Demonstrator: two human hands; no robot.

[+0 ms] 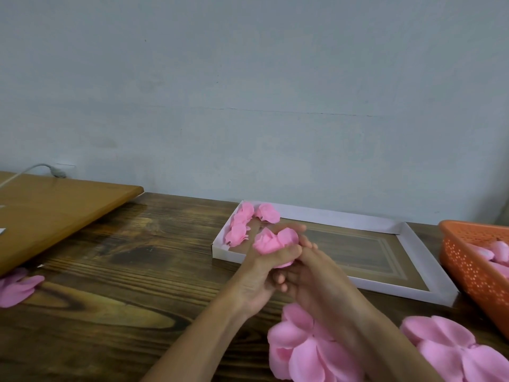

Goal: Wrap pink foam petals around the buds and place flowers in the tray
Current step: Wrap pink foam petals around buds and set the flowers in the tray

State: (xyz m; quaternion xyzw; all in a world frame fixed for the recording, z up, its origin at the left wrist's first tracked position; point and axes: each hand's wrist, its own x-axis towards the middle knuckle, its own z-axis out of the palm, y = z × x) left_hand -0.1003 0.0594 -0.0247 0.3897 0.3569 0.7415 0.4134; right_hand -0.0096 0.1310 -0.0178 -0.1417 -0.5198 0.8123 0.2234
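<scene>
Both hands meet over the tray's [333,215] near-left edge. Left grip [257,274] curls round the flower [271,241], and right grip [311,271] pinches its underside. Finished flowers [241,224] lie in the tray's far-left corner. Loose petals [305,351] rest on the worktop [132,271].

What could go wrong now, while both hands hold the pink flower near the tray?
1. The flower is kept wrapped only by the left hand and right hand; a looser grip may let it open.
2. Finished flowers crowd the tray corner just behind; placing this one could knock them.
3. The right arm crosses loose petals and may drag them.
</scene>
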